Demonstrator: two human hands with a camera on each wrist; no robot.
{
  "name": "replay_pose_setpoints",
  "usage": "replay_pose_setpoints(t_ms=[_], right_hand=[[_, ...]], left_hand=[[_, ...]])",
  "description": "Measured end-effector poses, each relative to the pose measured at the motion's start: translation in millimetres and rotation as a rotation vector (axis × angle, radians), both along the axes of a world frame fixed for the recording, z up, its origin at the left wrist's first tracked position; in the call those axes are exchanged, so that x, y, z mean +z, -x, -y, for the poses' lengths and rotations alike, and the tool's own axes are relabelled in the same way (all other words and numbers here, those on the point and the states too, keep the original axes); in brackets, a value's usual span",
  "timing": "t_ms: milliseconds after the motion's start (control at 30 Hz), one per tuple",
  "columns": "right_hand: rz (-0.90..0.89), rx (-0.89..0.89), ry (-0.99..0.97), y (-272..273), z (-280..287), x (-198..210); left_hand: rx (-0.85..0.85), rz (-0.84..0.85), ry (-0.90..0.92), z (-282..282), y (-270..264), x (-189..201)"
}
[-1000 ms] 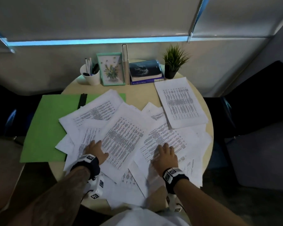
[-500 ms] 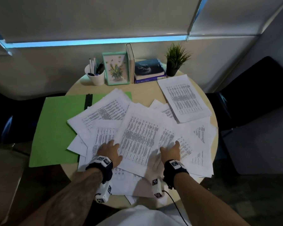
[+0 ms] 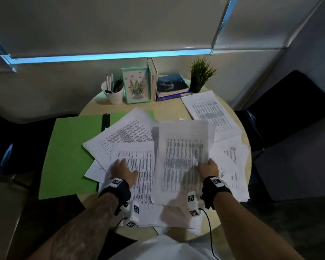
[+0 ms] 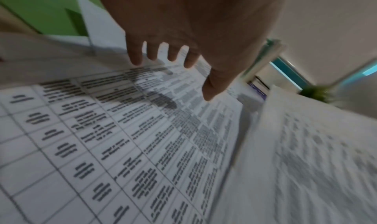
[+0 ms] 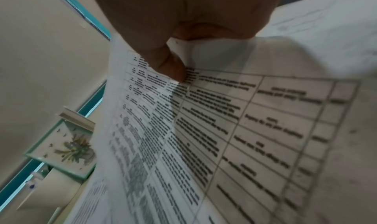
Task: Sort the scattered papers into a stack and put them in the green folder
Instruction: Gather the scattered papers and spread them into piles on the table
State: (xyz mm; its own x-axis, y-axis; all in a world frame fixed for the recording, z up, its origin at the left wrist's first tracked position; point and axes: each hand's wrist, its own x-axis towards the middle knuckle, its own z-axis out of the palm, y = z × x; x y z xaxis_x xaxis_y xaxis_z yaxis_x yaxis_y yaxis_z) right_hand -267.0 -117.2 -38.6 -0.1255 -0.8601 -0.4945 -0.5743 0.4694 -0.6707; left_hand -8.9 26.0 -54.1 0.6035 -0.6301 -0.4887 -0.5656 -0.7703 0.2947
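Printed white papers [image 3: 128, 136] lie scattered over the round table [image 3: 169, 111], some overlapping the open green folder [image 3: 73, 152] at the left. My right hand [image 3: 207, 167] pinches the right edge of one sheet [image 3: 182, 158], thumb on top [image 5: 173, 69], lifting it off the pile. My left hand [image 3: 123, 170] hovers just above another printed sheet [image 3: 137, 166] with fingers [image 4: 161, 54] spread and straight. A separate neat stack of papers [image 3: 212, 115] lies at the back right.
At the table's back stand a white pen cup [image 3: 114, 93], a framed flower picture [image 3: 136, 85], an upright book [image 3: 152, 78], flat books [image 3: 172, 85] and a small potted plant [image 3: 200, 75]. Dark chairs flank the table. Papers overhang the near edge.
My right hand has taken hold of a sheet's edge and lifted it, turning it upright toward me. My left hand has stayed over the papers at the left.
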Motion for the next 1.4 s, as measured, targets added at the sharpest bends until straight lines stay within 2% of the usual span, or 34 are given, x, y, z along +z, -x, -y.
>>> replay_pose_setpoints(t_ms=[100,200,333,433,500,567,633,733,867,967,1067,1167,1333,1400], right_hand=[[-0.036,0.039,-0.004,5.5,-3.9,3.3],[-0.087,0.114,-0.031,0.6,-13.9,-0.5],[-0.165,0.356,-0.194,-20.1,-31.4,-7.6],[-0.162,0.454,-0.253,-36.0,-46.7,-14.1],[-0.165,0.49,-0.212,-43.6,-55.2,-18.5],[-0.15,0.523,-0.195,-49.3,-60.7,-19.8],[-0.112,0.518,-0.193,-52.9,-61.3,-14.2],[0.009,0.408,-0.135,-53.3,-50.4,2.0],[0.3,0.327,-0.056,-59.2,-30.3,45.3],[0.498,0.256,0.077,-74.4,-20.9,90.7],[0.578,0.264,0.258,-84.2,-16.7,120.0],[0.563,0.276,0.321,-79.2,-24.4,117.8],[0.457,0.234,0.242,-56.3,-50.2,81.1],[0.385,0.254,0.225,-52.7,-55.6,73.3]], left_hand=[[0.133,-0.067,-0.09,-7.8,-12.2,6.5],[0.16,-0.117,-0.075,-9.1,-13.1,7.6],[0.314,-0.259,0.139,-4.1,-4.9,8.2],[0.456,-0.454,0.249,-3.3,1.0,5.4],[0.449,-0.524,0.25,-4.1,5.8,4.6],[0.379,-0.522,0.215,-4.1,10.8,5.7],[0.37,-0.507,0.258,-3.5,12.4,10.6],[0.497,-0.573,0.44,1.6,-1.7,21.8],[0.6,-0.687,0.715,17.5,-28.0,58.4],[0.543,-0.677,0.896,30.1,-33.7,105.1],[0.462,-0.583,1.032,37.8,-30.9,137.8],[0.395,-0.527,1.034,32.1,-19.3,138.5],[0.387,-0.494,0.839,10.0,7.7,85.1],[0.381,-0.478,0.799,5.7,19.6,78.9]])
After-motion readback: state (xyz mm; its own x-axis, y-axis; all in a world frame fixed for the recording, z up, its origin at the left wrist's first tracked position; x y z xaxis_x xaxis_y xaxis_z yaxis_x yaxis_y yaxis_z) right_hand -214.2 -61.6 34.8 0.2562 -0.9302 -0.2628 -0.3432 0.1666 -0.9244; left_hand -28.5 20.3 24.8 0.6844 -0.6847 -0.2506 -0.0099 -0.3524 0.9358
